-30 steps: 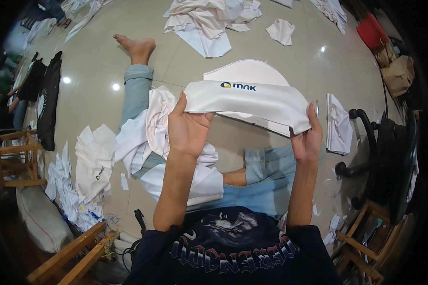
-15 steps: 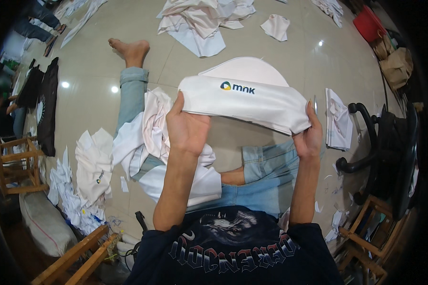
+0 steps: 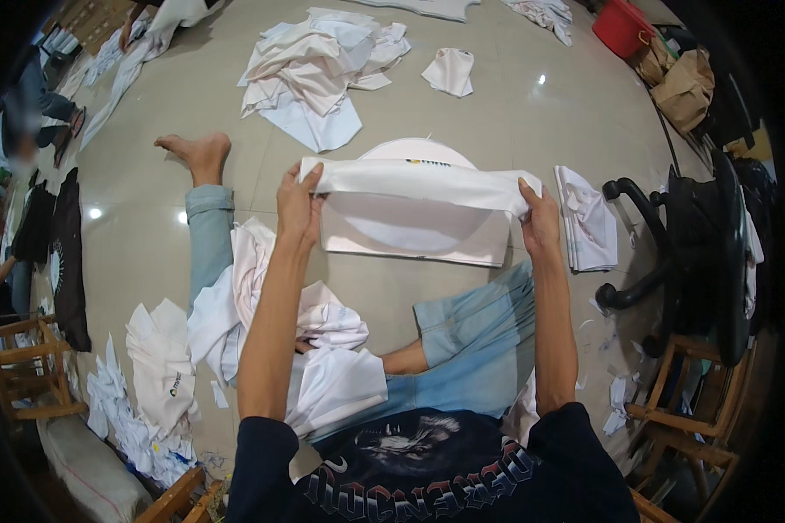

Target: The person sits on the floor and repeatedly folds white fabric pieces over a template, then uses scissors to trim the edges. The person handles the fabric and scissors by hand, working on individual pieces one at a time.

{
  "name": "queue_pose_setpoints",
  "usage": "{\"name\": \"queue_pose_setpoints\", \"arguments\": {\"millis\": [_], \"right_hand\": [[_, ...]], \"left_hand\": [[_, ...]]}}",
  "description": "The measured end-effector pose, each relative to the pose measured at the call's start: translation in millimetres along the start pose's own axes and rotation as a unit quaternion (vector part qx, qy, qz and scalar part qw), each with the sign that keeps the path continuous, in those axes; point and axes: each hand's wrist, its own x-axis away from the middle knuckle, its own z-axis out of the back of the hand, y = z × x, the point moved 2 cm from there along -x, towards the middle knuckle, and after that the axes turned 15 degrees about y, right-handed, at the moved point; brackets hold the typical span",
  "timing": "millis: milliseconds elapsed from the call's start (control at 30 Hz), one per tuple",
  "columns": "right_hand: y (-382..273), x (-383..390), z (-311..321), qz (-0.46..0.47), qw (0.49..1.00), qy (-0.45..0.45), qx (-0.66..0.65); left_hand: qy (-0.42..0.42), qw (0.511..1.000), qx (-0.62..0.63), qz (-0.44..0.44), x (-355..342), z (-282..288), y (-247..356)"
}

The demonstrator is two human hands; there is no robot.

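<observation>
My left hand (image 3: 298,207) and my right hand (image 3: 539,218) grip opposite ends of a long white fabric strip (image 3: 414,178), their fingers closed on it. The strip is stretched crosswise, with a coloured printed mark on its top edge, mostly turned out of view. Behind and below it lies a white piece with a rounded top and straight lower edge (image 3: 414,235), flat on the floor. Loose white fabric (image 3: 331,383) lies over my outstretched legs (image 3: 462,383). A folded white fabric stack (image 3: 587,222) lies right of my right hand.
A fabric pile (image 3: 310,65) and small piece (image 3: 447,71) lie farther forward. A black wheeled chair (image 3: 706,261), wooden stool (image 3: 680,383), red container (image 3: 619,28) and paper bag (image 3: 682,87) line the right. People (image 3: 48,105), scraps and another stool (image 3: 30,353) are at the left.
Both my hands have moved forward with the strip and tilted it, so its printed face is now mostly hidden. More of the white piece below shows. The camera view has shifted.
</observation>
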Motion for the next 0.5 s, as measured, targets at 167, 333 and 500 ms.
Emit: {"name": "queue_pose_setpoints", "arguments": {"millis": [167,333,500], "right_hand": [[-32,5,-11,0.120,0.991,0.054,0.036],[5,6,9,0.189,0.972,0.047,0.132],[66,-2,30,0.203,0.927,0.040,0.314]], "left_hand": [[-0.094,0.983,-0.073,-0.138,-2,-20,40],[-0.132,0.940,-0.227,-0.218,-12,9,0],[-0.118,0.902,-0.356,-0.214,-29,47,-72]]}}
